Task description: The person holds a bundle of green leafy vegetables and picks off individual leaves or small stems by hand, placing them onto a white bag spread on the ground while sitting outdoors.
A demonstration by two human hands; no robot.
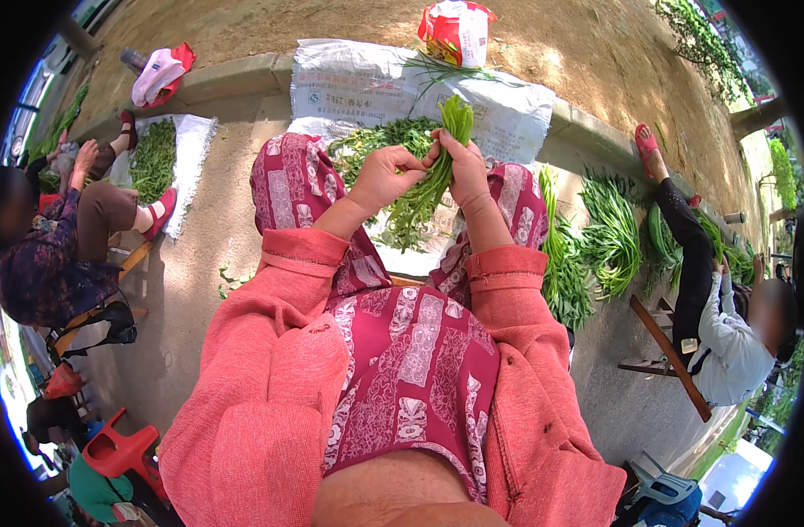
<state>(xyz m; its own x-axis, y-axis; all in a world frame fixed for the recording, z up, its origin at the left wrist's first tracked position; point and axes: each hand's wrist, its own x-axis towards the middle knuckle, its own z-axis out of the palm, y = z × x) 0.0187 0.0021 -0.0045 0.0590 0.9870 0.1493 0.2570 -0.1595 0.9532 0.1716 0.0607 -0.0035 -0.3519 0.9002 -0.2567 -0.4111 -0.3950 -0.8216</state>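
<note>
Apparently at the sorting step, the right hand (pixel 465 167) grips a long, bright-green leafy vegetable bunch (pixel 431 186) over the white woven-plastic sheet (pixel 521 127); the left hand (pixel 383 182) pinches beside it, possibly on a stem. Next likely calls for steady holding.

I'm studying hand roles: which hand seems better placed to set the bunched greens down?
Probably the right hand: it grips the bunch, while the left hand is only at their left edge.
</note>
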